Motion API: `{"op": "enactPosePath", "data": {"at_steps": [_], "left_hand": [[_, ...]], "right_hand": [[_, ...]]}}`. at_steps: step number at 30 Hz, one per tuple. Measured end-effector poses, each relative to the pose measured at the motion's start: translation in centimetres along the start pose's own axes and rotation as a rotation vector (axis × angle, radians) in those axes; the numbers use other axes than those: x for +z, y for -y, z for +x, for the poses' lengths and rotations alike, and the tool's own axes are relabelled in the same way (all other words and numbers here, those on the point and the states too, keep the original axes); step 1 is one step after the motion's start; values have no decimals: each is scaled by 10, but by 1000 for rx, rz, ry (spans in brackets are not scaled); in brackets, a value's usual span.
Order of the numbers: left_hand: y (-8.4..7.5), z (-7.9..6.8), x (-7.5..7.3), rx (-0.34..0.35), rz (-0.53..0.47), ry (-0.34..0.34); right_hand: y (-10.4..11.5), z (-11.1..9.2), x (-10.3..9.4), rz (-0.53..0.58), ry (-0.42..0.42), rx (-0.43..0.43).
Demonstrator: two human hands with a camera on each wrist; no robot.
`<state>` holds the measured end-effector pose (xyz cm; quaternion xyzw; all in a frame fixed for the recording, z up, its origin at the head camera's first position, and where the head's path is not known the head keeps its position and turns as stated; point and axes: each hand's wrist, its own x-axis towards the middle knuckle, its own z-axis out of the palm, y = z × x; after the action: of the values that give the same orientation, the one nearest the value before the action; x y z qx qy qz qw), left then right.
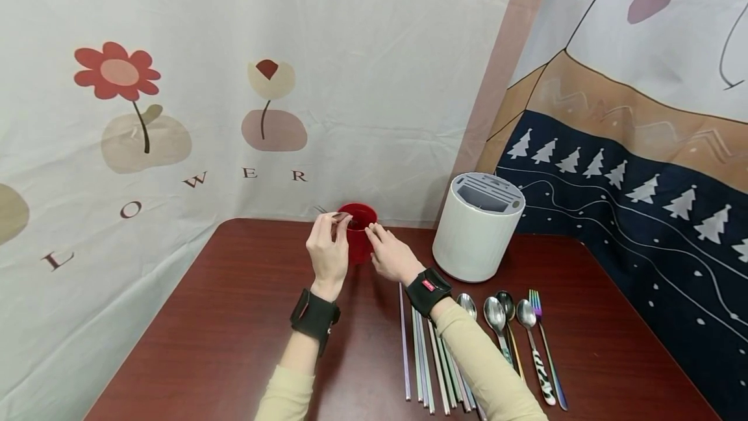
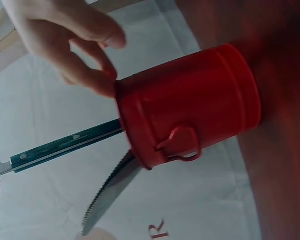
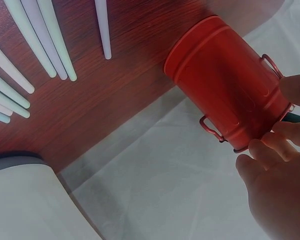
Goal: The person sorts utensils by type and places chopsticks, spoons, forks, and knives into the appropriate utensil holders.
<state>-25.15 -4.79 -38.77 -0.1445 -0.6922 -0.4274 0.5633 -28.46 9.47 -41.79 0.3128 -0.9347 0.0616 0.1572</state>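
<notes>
A red metal bucket (image 2: 190,95) with small loop handles stands on the table. A green-handled utensil (image 2: 70,145) slants out of its mouth, handle down. Above it, my left hand (image 1: 328,249) pinches the utensil's metal end with thumb and fingertips. What kind of head the utensil has is hidden by the fingers. A serrated knife blade (image 2: 110,195) also sticks out of the bucket, leaning to the left. My right hand (image 1: 394,255) touches the bucket's rim from the right with extended, slightly bent fingers (image 3: 265,155); its thumb overlaps the bucket in the right wrist view.
To the right stands a white cylindrical holder (image 1: 473,239) with a slotted top. Several metal chopsticks (image 1: 422,362) lie in a row below my right forearm. Spoons (image 1: 526,317) and a rainbow-coloured fork (image 1: 546,346) lie further right. A printed cloth (image 1: 374,83) hangs behind the table.
</notes>
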Motion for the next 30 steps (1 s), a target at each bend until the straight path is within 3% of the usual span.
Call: {"op": "enactPosePath", "data": {"at_steps": [8, 14, 20, 30], "left_hand": [[14, -8, 7, 11, -26, -28], [23, -15, 11, -21, -40, 1], [31, -21, 13, -84, -47, 67], [36, -32, 21, -257, -7, 153]], "right_hand": [[1, 0, 0, -5, -3, 7], [0, -1, 1, -19, -8, 0], [-1, 0, 3, -27, 2, 4], [3, 0, 0, 10, 15, 24]]}}
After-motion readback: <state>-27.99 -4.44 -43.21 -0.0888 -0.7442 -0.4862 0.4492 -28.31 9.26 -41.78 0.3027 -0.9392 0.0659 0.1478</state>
